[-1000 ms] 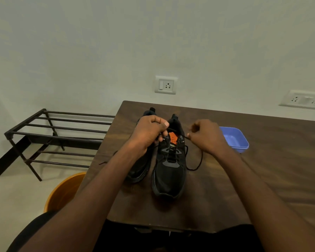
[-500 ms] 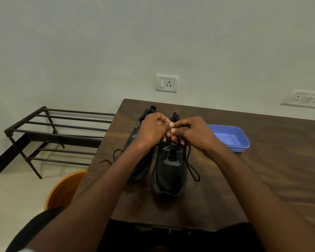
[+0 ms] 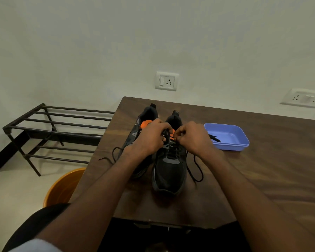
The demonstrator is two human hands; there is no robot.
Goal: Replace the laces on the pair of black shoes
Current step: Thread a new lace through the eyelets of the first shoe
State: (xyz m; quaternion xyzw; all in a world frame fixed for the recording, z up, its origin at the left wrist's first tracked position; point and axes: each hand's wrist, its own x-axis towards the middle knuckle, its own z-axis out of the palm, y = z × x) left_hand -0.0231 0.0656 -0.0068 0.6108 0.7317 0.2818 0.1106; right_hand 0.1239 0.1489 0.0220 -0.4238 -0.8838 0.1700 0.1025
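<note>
Lacing step, right shoe (image 3: pixel 169 166): left hand (image 3: pixel 149 140) and right hand (image 3: pixel 193 138) pinched lace (image 3: pixel 195 168) at top eyelets; tightening or knotting judged next.

Bare forearms, pale sleeve (image 3: pixel 35 245) edge, dark trousers (image 3: pixel 35 224)
</note>
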